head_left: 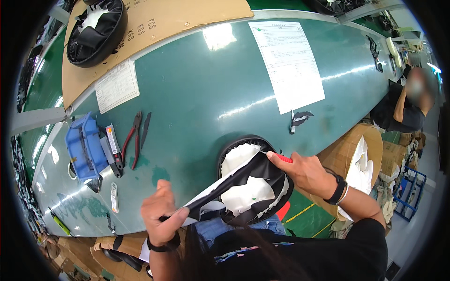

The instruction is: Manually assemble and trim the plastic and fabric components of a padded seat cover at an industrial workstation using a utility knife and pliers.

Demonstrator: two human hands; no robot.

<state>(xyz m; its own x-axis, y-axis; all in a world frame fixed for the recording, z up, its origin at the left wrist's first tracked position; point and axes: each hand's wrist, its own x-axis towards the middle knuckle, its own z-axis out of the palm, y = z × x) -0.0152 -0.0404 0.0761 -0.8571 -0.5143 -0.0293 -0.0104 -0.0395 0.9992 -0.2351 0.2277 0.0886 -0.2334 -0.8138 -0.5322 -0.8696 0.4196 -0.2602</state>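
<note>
In front of me, at the near edge of the green table, is a black oval cushion-like piece point(288, 194) with white padding point(243, 193) inside. My left hand point(161, 213) is closed on the end of a black and white fabric strip point(213, 189), stretched out to the left of the piece. My right hand point(307, 173) grips a red-handled tool point(284, 158), its thin metal tip touching the strip at the far side of the piece. What kind of tool it is, I cannot tell.
Left on the table point(187, 122) are a blue plastic holder point(84, 145), red-handled pliers point(132, 140) and a utility knife point(111, 154). Printed sheets point(290, 65) lie farther back. A similar black piece point(98, 37) rests on cardboard point(187, 18). At right are a carton point(344, 154) and a person point(403, 103).
</note>
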